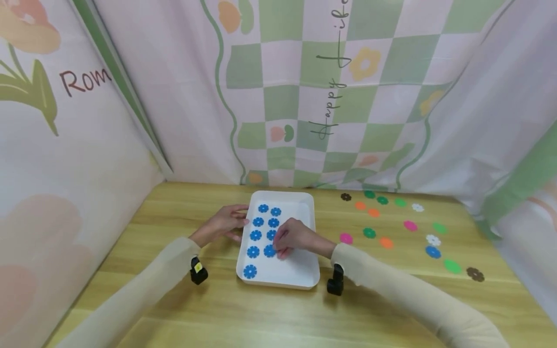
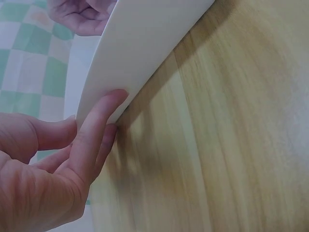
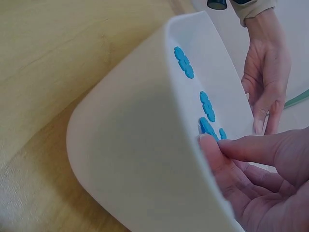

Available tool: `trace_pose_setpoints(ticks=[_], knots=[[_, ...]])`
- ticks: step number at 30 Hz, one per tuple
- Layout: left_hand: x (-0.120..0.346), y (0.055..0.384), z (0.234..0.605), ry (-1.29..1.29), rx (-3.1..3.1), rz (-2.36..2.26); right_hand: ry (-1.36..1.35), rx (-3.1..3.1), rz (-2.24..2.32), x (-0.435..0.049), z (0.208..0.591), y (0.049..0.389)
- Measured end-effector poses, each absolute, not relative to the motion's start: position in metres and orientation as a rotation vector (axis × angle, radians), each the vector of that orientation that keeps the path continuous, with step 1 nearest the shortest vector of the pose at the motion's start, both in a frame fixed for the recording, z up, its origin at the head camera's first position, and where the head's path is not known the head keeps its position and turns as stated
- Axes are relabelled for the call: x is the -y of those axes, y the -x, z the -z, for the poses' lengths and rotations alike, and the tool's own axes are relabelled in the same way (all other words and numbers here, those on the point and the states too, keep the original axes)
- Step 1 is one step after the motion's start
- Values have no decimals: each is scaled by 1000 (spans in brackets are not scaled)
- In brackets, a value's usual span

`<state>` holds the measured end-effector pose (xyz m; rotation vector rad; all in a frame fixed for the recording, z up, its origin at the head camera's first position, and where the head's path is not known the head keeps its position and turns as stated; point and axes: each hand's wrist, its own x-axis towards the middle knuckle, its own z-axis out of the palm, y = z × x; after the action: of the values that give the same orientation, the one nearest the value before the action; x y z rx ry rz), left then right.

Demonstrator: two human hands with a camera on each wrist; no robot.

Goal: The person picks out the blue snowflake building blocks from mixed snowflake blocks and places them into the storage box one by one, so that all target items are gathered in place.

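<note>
A shallow white tray [image 1: 300, 273] holds several blue flower-shaped discs [image 1: 255, 235] in two columns on its left half. My right hand [image 1: 292, 238] is over the tray, pinching a blue flower-shaped disc [image 3: 207, 128] between thumb and finger, close above the tray floor. Part of that disc is hidden by the fingertips. At the tray's left side, my left hand [image 1: 224, 223] touches the outer wall with extended fingers. In the left wrist view, one finger [image 2: 99, 118] lies flat against the wall, the thumb tip is right at the rim, and other fingers are low by the tray's bottom edge.
On the wooden table [image 1: 174, 314], to the right of the tray, lie several scattered discs: a blue one [image 1: 432, 252], brown [image 1: 475, 274], white [image 1: 433, 240], pink [image 1: 410, 225], orange [image 1: 386, 242] and green [image 1: 369, 233]. Patterned curtains [image 1: 278, 101] hang behind and beside the table.
</note>
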<state>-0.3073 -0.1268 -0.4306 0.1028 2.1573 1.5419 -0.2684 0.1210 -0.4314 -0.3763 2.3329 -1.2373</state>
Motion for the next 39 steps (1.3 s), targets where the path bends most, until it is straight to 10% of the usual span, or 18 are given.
trace_pose_setpoints(ticks=[39], knots=[[126, 309, 433, -92, -2136, -1552, 562, -2518, 1347, -213, 404, 279]])
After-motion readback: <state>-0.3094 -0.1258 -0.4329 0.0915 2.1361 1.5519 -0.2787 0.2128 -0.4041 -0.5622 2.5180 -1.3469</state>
